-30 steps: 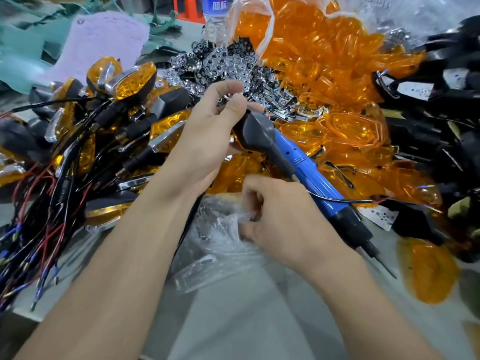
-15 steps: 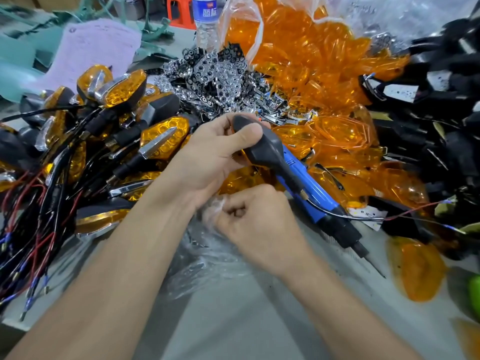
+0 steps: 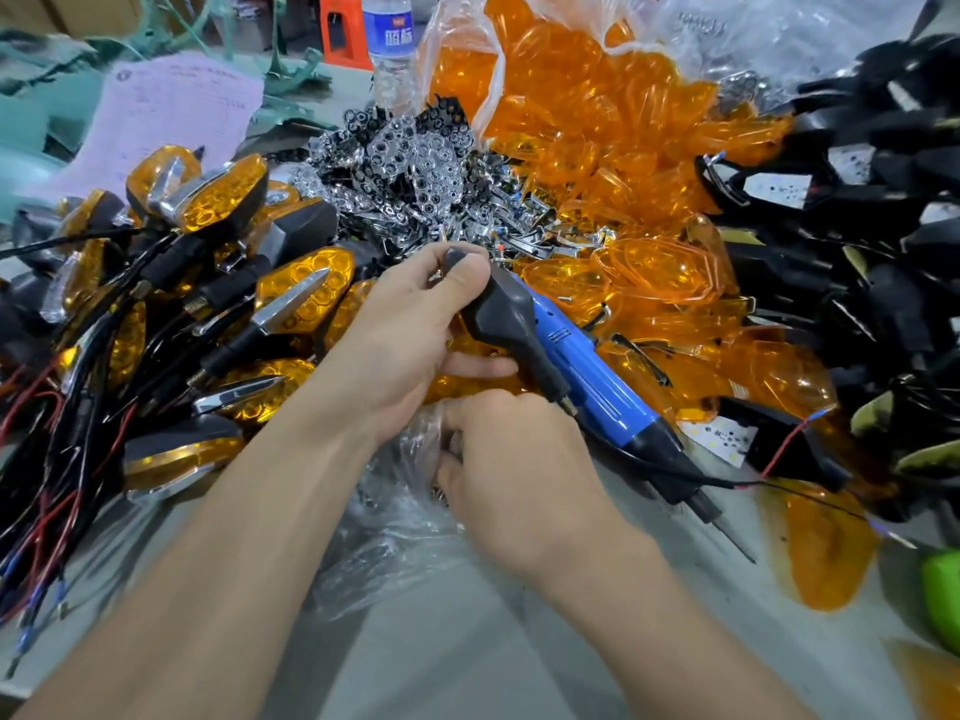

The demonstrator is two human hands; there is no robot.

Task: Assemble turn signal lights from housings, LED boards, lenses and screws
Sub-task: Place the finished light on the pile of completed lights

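Lowered since a second ago, the left hand [image 3: 410,335] now carries its housing [image 3: 501,314] close above the right hand [image 3: 519,459]; before, it was lifted up by the chrome pieces. Its fingers [image 3: 483,365] are curled round the housing: two wrap the blunt head and a lower one props the body. The housing is matt black plastic, a smooth rounded wedge that narrows into a thin stalk with a brass-coloured tip. That stalk slants down toward the right knuckles.

The right hand's fingers [image 3: 451,472] are curled tight into a clear plastic bag [image 3: 395,537], crinkled and glossy. Whether they pinch the film or something inside it I cannot tell.

Just behind both sets of fingers an electric screwdriver [image 3: 597,376] lies flat on the grey surface [image 3: 467,667], with a blue ribbed barrel, black nose and thin steel bit. Past the left fingertips sits a heap of chrome reflectors [image 3: 415,174], mirror-bright and honeycombed. Left of the fingers lie finished turn signals [image 3: 223,205], with amber faceted faces and red and black wires. To the right spread translucent orange lenses [image 3: 597,122], a white LED board [image 3: 722,439] and, farther out, more black housings [image 3: 857,283].
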